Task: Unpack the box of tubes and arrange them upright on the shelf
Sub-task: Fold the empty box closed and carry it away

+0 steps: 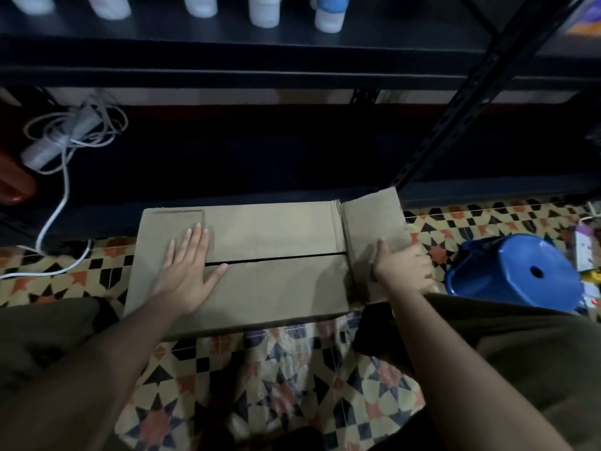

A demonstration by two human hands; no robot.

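Head view: a cardboard box (276, 255) lies on the patterned tile floor (276, 369), just near of the dark metal shelf unit (227, 76). Its two long top flaps are folded down and meet along a narrow dark seam running left to right. The left hand (187, 271) lies flat on the left part of the box top, palm down, fingers straight and slightly spread, the thumb reaching across the seam. The right hand (401, 268) is at the right end of the box, where a short end flap (374, 229) stands raised and tilted outward; the thumb lies on the flap's inner face and the fingers curl round its outer edge, gripping it. No contents of the box are visible. On the upper shelf board at the far edge of the picture stands a row of pale tubes (263, 11), cap down and upright, one of them with a blue body (330, 11); the row is blurred and cut by the frame, so the count appears to be five at most. On the lower level at far left lie coiled white cables (74, 131). A blue plastic stool (517, 275) sits on the floor just right of the box. The person's dark olive clothing (520, 346) fills the near corners.
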